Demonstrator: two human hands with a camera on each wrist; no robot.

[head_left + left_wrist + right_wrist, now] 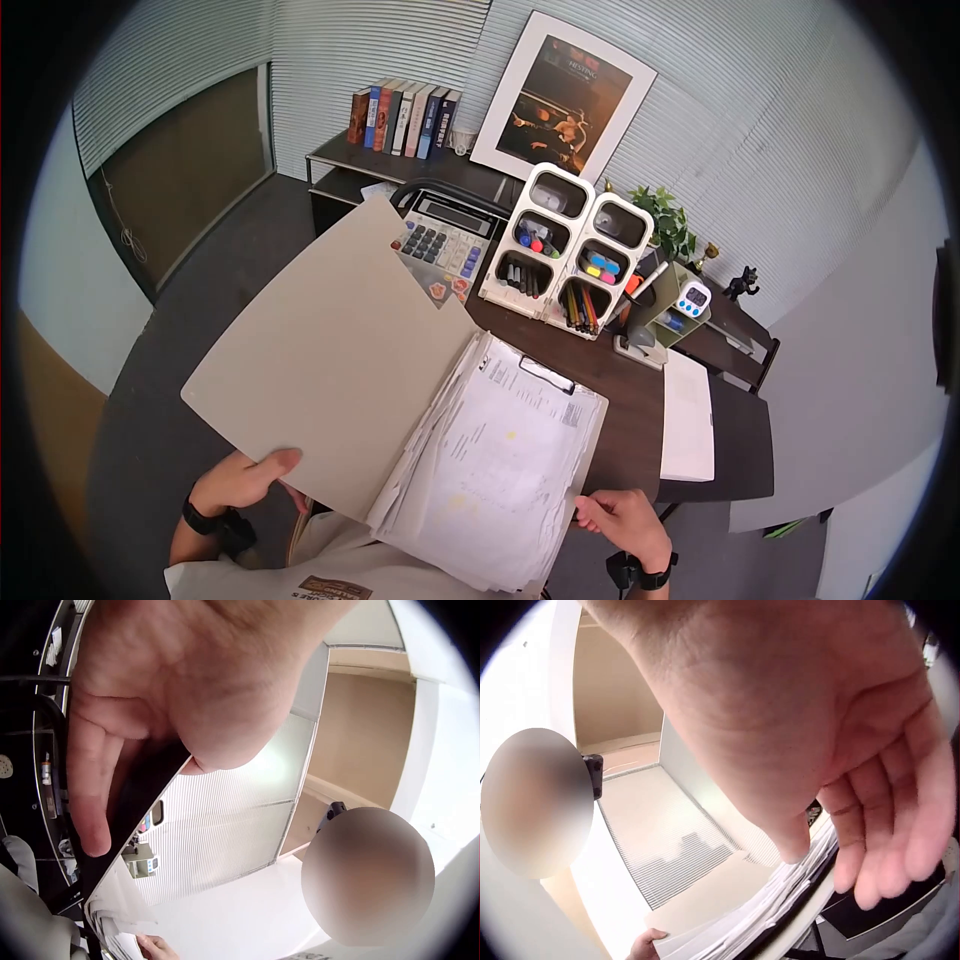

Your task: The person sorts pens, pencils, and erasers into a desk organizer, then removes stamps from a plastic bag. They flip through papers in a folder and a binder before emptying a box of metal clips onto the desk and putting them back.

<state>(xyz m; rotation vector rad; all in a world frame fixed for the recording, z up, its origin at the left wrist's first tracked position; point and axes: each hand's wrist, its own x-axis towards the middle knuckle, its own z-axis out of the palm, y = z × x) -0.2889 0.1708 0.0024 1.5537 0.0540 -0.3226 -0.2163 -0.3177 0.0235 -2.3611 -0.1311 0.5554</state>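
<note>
A beige clipboard folder lies spread at the desk's near edge, its cover (pixel 320 350) swung out to the left. A thick stack of printed sheets (pixel 500 460) fills the right half, under a metal clip (pixel 547 377) at the top. My left hand (pixel 245 480) grips the cover's lower left edge, thumb on top and fingers beneath. At the lower right edge of the folder, my right hand (pixel 630 525) holds on with thumb and fingers. In the right wrist view, that hand's thumb (pixel 791 844) lies by the sheet edges, with the fingers on the other side.
Past the folder are a calculator (pixel 440 245), a white pen organizer (pixel 500 290) with markers and pencils, and a stapler (pixel 640 345). A white board-like item (pixel 688 420) lies at the right. Books (pixel 405 125) and a framed poster (pixel 563 100) stand at the back.
</note>
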